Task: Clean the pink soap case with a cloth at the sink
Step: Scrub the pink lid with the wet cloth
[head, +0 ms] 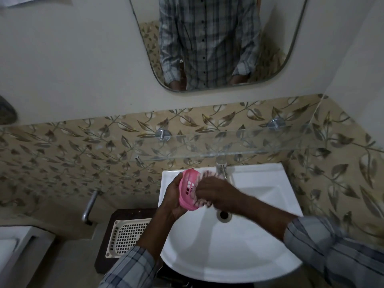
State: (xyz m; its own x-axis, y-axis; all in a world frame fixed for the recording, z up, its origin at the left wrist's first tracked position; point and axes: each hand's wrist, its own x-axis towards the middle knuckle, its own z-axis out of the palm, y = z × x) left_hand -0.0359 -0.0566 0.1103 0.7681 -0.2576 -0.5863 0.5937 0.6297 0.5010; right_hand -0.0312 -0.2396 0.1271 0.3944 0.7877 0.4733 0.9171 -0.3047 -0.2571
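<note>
My left hand (173,197) grips the pink soap case (188,189) from its left side and holds it tilted over the back left of the white sink (259,242). The case has slots in its base and its open side faces right. My right hand (216,193) is closed on a striped cloth (208,175) and presses it into the case. Cloth pokes out above and below the fingers. Both hands are blurred.
A chrome tap (221,168) stands at the sink's back edge, just behind my hands. The drain (224,215) lies below them. A glass shelf (239,142) hangs above the tap. A cream perforated tray (127,235) rests on a dark stand left of the sink.
</note>
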